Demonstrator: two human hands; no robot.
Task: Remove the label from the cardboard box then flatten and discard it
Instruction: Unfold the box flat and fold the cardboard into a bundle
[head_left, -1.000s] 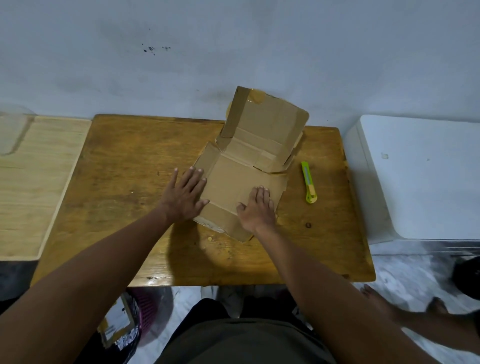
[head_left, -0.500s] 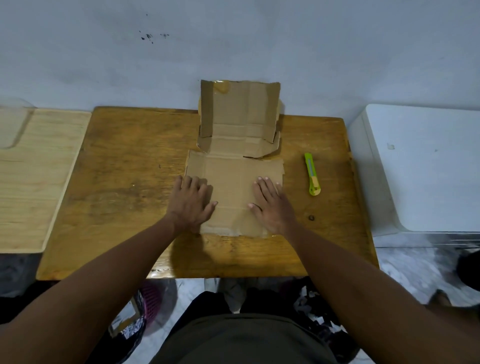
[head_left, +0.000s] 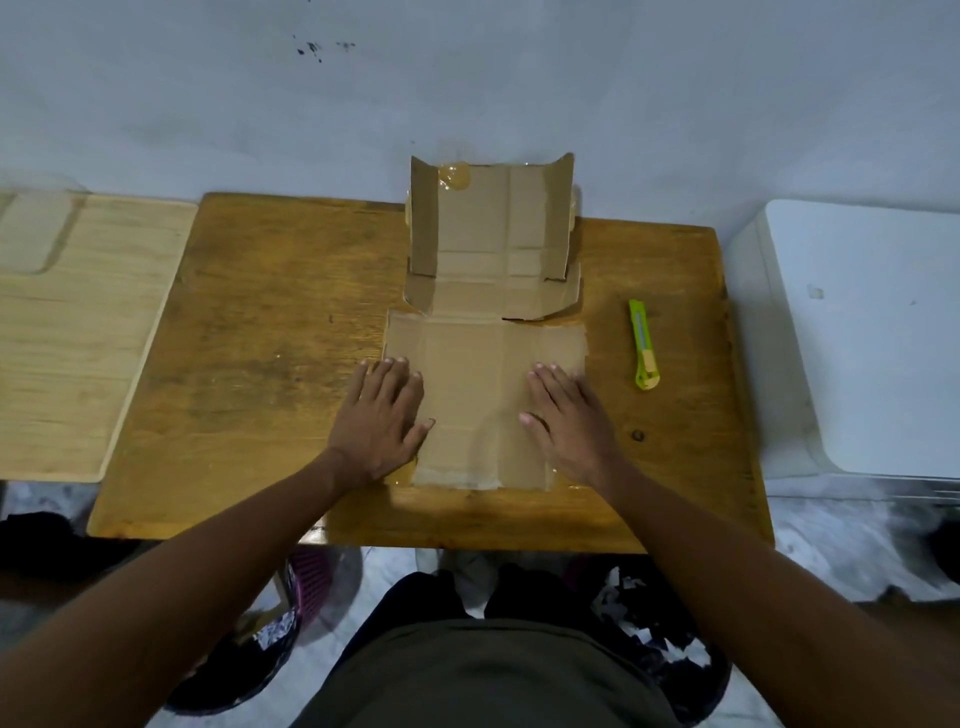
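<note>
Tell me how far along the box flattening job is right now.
Mostly done: the cardboard box is cut open, its near panel flat on the table, no label visible on the faces shown. In hand: the left hand and right hand press that panel down, palms open. Left: the far flaps stand upright against the wall and need flattening; then discarding. The green cutter lies unused at the right.

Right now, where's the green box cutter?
In the head view, the box cutter lies on the wooden table, right of the cardboard box, just beyond the right hand.
</note>
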